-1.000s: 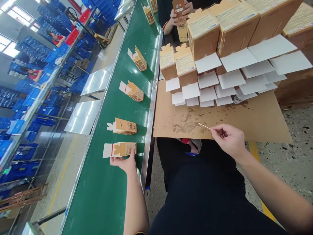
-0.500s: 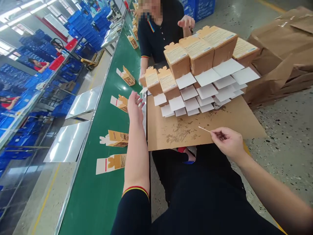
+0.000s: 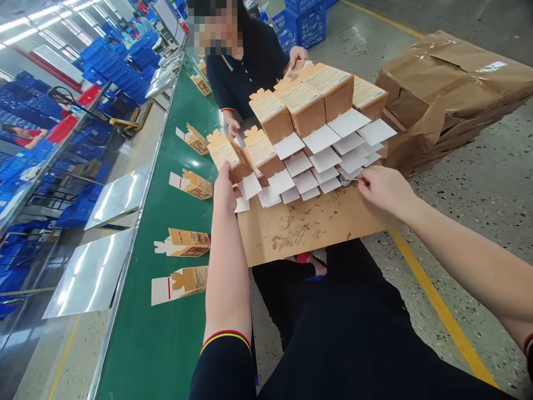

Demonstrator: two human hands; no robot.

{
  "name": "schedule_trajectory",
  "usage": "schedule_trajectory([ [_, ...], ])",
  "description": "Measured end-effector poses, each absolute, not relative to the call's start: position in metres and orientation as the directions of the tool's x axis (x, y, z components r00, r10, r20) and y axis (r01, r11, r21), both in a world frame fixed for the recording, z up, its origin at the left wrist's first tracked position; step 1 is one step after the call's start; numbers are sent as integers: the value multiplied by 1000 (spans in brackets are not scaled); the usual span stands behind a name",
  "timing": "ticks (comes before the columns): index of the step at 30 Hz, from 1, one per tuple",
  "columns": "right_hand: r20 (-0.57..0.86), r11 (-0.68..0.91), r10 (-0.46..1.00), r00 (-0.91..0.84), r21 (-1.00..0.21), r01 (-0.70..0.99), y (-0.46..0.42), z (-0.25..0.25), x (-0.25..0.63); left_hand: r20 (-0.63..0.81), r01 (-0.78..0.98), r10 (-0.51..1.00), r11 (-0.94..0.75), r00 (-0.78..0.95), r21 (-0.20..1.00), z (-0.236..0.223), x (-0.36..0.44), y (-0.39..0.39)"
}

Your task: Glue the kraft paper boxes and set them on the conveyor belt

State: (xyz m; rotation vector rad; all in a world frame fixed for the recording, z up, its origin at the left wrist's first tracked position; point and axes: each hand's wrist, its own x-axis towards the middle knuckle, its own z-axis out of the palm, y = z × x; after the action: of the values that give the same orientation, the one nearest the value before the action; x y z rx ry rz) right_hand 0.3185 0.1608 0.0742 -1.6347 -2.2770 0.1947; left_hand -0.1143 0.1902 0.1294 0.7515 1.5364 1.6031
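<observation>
My left hand [image 3: 225,189] is closed on a small brown carton [image 3: 227,154] at the left end of the stacked cartons [image 3: 302,105]. The stack's white flaps [image 3: 287,147] stick out toward me. In my right hand [image 3: 385,189] a thin white stick [image 3: 355,178] is pinched between thumb and fingers. Its far end is at a small clear round dish [image 3: 345,180], partly hidden beneath the flaps. Both dish and stack rest on a brown cardboard sheet [image 3: 316,233] marked with dark wet-looking spots.
To my left runs a green conveyor belt [image 3: 137,333] with several open cartons [image 3: 189,243] on it. A co-worker [image 3: 250,61] stands across the stack, one hand at its far side. Brown-wrapped bundles [image 3: 453,94] lie at the right, and blue crates [image 3: 310,28] stand behind.
My left hand has moved from over the belt's edge onto the leftmost carton. My right hand has carried the stick up to the clear dish. The co-worker's raised hand has lowered to the stack.
</observation>
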Motion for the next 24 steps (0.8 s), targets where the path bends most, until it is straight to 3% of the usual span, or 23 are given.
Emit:
schedule_trajectory([
  [4,69,405,914,-399,-170,898,181,73,304,-46,-268,876,-96,-479,958,129,-106,116],
  [10,5,406,911,-413,-196,893,191,70,304,-162,-324,887,15,-432,946,77,-83,16],
  [12,42,387,921,-387,-212,897,185,71,314,-184,-300,867,41,-464,953,59,-75,4],
  [14,162,365,929,-332,-275,889,167,70,323,-177,-258,849,50,-498,965,46,-70,0],
  [17,340,406,904,-260,-483,776,117,62,311,-141,-186,843,50,-519,981,33,-65,3],
  [20,360,474,880,-308,-698,537,63,41,263,-126,-140,847,62,-516,988,27,-63,5],
  [24,304,461,874,-380,-766,447,34,6,190,-123,-110,830,74,-544,991,26,-56,6],
])
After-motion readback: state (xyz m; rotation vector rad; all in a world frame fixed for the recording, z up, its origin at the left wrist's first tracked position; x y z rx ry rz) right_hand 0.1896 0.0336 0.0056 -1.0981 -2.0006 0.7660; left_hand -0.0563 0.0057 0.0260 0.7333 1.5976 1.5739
